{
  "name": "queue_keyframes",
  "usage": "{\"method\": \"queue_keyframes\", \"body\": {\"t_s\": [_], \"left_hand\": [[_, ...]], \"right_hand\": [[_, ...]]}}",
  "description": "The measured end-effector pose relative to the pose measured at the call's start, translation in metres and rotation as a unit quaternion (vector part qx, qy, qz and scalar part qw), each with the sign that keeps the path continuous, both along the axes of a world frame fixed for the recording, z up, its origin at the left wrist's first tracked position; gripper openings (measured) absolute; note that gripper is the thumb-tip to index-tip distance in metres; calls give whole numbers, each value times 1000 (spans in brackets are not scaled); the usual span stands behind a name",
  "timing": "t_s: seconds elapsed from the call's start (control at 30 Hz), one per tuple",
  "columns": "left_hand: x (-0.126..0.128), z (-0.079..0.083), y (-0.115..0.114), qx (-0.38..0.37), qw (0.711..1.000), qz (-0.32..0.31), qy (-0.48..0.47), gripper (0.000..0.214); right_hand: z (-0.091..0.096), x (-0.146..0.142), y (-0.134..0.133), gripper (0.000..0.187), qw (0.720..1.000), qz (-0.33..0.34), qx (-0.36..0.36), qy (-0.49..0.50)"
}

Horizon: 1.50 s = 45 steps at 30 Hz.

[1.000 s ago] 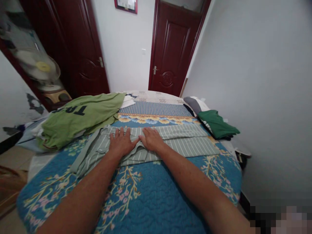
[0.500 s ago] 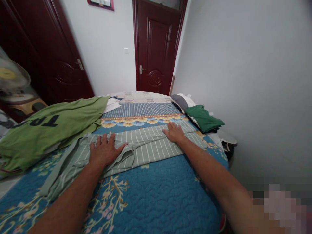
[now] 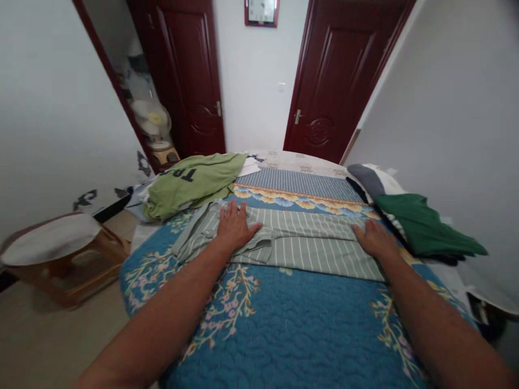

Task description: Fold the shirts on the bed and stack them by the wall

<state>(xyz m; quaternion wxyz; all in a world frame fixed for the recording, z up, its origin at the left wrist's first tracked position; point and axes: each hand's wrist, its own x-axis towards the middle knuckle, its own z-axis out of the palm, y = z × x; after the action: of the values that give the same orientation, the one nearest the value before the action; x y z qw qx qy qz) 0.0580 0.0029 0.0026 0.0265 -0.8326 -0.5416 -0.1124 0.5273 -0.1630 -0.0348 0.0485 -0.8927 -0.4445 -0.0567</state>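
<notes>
My left hand (image 3: 233,231) rests on the striped garment (image 3: 316,253) at eleven o'clock, fingers (image 3: 233,210) spread; my right hand (image 3: 377,239), thumb apart, touches it at one o'clock.

Shows a red-framed picture (image 3: 261,12) at twelve o'clock, high on a white wall (image 3: 255,70), with a pale switch (image 3: 281,86) toward half past twelve, between a dark red panelled door (image 3: 186,70) at eleven and another dark red door (image 3: 338,86) at one, each with a metal handle (image 3: 218,109). At ten, includes a pale fan (image 3: 156,119) with a yellow hub, just above a tan stand (image 3: 164,156). Around nine, takes in dark patches (image 3: 86,200) low on the left wall (image 3: 52,119), then, just below nine, a wooden stool (image 3: 57,240) with a white-covered seat.
</notes>
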Motion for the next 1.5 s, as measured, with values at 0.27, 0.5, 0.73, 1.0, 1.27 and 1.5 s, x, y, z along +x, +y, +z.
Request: {"method": "queue_keyframes", "body": {"t_s": [0.27,0.5,0.73,1.0,1.27,1.5], "left_hand": [[-15,3,23,-92,995,45,12,111],[-13,5,30,-91,993,65,23,111],[-13,13,13,19,998,-53,22,80],[22,-6,-41,-34,967,-246,49,76],[17,-3,-21,-88,961,-261,12,76],[11,16,-6,-185,928,-202,-255,68]], "right_hand": [[-7,7,-2,78,1000,13,15,-6],[-2,1,-2,76,1000,0,15,-18],[11,-19,-7,65,998,-30,43,-32],[16,-24,-7,70,998,-61,14,-2],[11,-32,-40,59,993,-77,85,0],[10,-3,-95,52,953,-146,236,122]]}}
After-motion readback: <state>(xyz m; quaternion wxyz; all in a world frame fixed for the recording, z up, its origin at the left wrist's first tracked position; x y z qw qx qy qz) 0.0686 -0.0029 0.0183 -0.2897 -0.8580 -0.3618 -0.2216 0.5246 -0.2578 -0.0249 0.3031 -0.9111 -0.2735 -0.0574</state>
